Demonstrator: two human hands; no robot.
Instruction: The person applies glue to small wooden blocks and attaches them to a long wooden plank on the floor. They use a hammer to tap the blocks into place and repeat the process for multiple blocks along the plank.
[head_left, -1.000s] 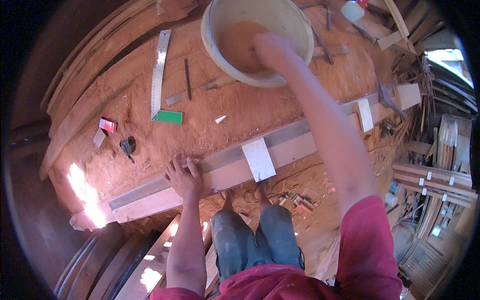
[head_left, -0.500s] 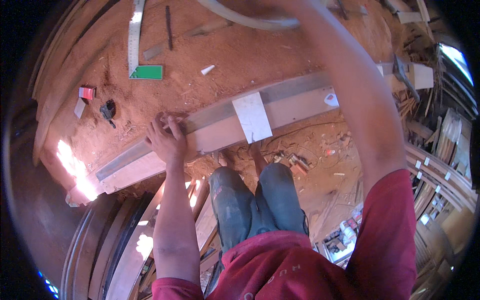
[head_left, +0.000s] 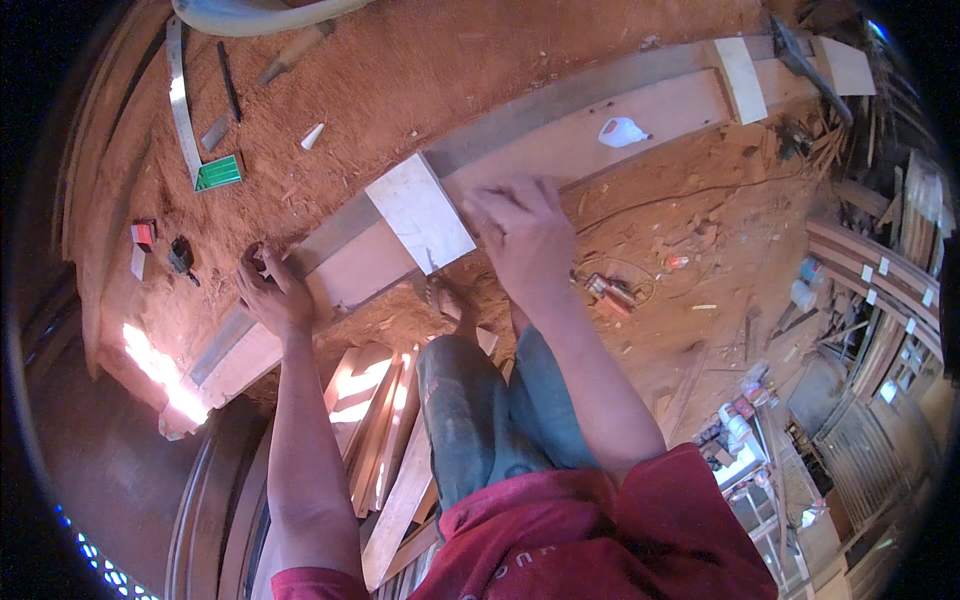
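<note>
Both half-curled, left hand (head_left: 277, 297) touches plank (head_left: 362, 270), right hand (head_left: 528, 235) blurs.

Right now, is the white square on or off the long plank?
On: the white square lies across the long plank, covering part.

In view are 2 hands (head_left: 276, 292) (head_left: 526, 238), 1 long beam (head_left: 590, 140), 3 pale rectangular pieces (head_left: 420, 213) (head_left: 742, 82) (head_left: 846, 67) and 1 white bottle (head_left: 622, 132). Around them count 1 green-handled square (head_left: 219, 173), 1 thin dark rod (head_left: 229, 82), 1 small white cone (head_left: 312, 136), 1 red packet (head_left: 144, 232), 1 small black object (head_left: 182, 257), 1 dark tool (head_left: 808, 70) and 1 partly visible bucket (head_left: 262, 20). Planks (head_left: 402, 500) at the lower left overlap too much to count.
</note>
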